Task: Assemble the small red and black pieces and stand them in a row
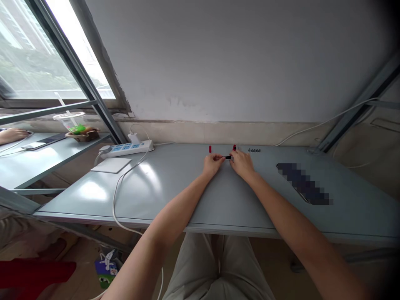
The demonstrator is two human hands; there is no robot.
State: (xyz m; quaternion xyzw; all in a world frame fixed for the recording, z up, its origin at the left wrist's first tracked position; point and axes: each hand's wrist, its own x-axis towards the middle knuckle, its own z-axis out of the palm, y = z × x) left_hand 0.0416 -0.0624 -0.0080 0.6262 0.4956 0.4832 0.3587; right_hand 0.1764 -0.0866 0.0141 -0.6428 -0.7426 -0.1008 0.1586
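My left hand (213, 164) is closed, thumb and fingers pinching one end of a small black cylinder-like piece (228, 157). At its other end, my right hand (243, 164) has its fingers closed around the tip, which they partly hide. The piece lies level between the two hands, just above or on the grey desk (231, 200); I cannot tell which. A small red cylinder (210, 148) stands upright behind my left hand. Another red piece (234, 147) shows just behind my right fingers. Several small dark pieces (254, 150) lie in a row to the right.
A phone-like dark slab (303, 183), partly blurred, lies right. At left are a power strip (128, 148), a white flat square (111, 165) and a white cable (117, 187) hanging over the front edge. Another person's hand (14, 135) and a drink cup (70, 121) are farther left.
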